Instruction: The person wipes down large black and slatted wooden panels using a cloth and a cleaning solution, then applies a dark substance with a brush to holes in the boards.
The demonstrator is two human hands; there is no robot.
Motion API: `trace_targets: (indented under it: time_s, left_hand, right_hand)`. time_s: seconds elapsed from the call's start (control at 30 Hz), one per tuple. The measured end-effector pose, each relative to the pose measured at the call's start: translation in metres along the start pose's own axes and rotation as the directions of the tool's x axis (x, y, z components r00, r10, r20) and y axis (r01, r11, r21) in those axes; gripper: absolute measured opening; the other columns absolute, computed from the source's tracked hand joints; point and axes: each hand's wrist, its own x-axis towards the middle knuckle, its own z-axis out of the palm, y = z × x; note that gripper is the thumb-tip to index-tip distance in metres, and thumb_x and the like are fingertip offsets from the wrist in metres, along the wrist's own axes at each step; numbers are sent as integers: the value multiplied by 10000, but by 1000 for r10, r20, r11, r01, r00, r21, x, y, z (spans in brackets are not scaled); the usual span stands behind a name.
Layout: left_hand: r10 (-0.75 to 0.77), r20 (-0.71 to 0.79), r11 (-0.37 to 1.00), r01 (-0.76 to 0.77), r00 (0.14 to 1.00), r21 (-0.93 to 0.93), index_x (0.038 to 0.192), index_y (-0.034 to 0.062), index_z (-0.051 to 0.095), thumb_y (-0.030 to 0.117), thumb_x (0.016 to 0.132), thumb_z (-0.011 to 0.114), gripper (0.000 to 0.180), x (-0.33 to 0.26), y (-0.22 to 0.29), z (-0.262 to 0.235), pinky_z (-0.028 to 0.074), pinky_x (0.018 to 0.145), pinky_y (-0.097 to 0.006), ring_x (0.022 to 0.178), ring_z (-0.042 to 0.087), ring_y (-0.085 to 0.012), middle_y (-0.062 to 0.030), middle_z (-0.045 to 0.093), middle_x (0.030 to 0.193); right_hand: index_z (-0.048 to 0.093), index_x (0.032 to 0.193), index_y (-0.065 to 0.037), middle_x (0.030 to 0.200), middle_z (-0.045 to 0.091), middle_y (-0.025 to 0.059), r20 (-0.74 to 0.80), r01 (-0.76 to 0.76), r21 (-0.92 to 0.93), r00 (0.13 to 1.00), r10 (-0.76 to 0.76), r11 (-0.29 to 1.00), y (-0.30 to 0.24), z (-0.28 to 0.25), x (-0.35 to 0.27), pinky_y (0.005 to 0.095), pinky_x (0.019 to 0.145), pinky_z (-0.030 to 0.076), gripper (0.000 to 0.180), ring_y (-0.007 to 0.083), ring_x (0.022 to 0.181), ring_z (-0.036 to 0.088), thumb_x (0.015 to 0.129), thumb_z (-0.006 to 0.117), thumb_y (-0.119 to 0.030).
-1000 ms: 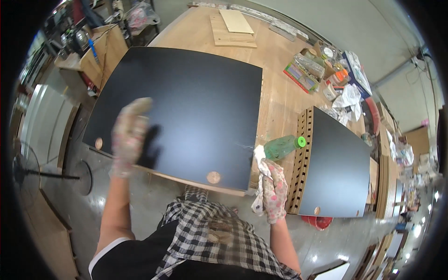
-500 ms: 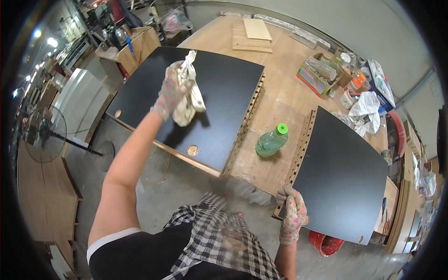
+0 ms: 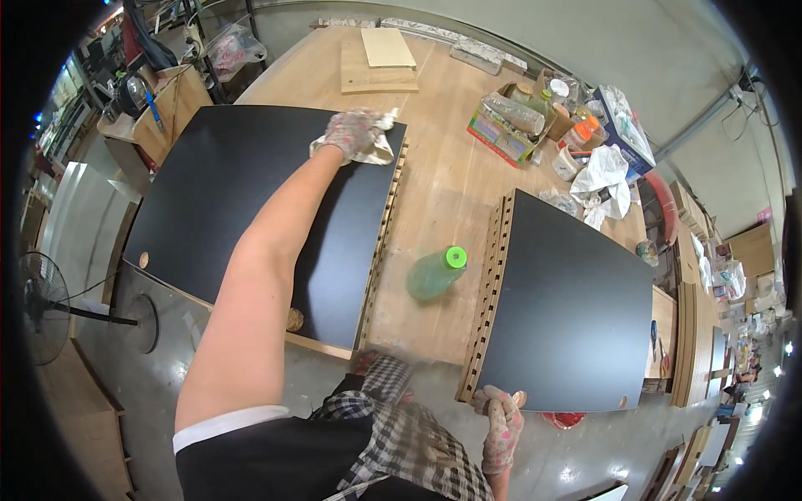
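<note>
Left hand (image 3: 355,134) has slid farther up the black panel (image 3: 251,209), now at its far right corner, fingers closed on a white rag (image 3: 376,150) pressed flat. Right hand (image 3: 501,417) still curls over the second panel's (image 3: 568,309) near corner. Green bottle (image 3: 434,274) lies between on the wooden workbench (image 3: 443,192); fan (image 3: 42,309) on the concrete floor at left.

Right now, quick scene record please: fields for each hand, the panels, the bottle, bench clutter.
left hand: gloved, arm stretched out, pressing a pale cloth on the far right corner of the left black panel
right hand: gloved, at the near left corner of the right black panel
bottle: green, lying on the workbench between the panels
clutter: box of supplies, white bag at far right
</note>
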Motion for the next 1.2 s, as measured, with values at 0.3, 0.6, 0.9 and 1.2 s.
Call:
trace_targets:
  time_s: [0.3,0.6,0.9,1.2]
  left_hand:
    - [242,-121,955,-259,963,-146,1240,130,613,236,865,643,391,-200,51,-42,405,1038,-447,1282,469,-320,-94,553,1330]
    - [92,-222,979,-129,971,-158,1180,86,638,41,740,634,442,-396,174,-61,475,916,-419,1116,565,-322,-110,605,1215]
    - [73,-362,670,-314,929,-673,1211,-26,605,36,853,607,364,-355,324,-107,425,1024,-370,1205,536,-305,-170,542,1301]
    - [212,-331,509,-393,920,-766,1262,-11,561,90,909,578,368,-220,400,-58,408,1030,-341,1229,503,-257,-140,516,1328]
  right_hand:
    - [647,1106,32,974,690,108,308,214,-180,939,-152,960,6,-30,36,276,710,520,256,148,836,657,969,463,-83]
    - [635,1102,25,991,684,113,474,471,-113,799,-369,875,50,-163,47,283,766,510,218,170,832,657,971,508,-94]
    - [639,1101,-55,926,664,122,581,677,-136,646,-495,724,16,-215,69,327,784,516,217,247,871,661,924,520,-89]
    - [629,1159,-17,1009,684,97,416,354,-30,855,-310,935,19,-285,98,293,810,527,252,178,914,661,977,518,-152]
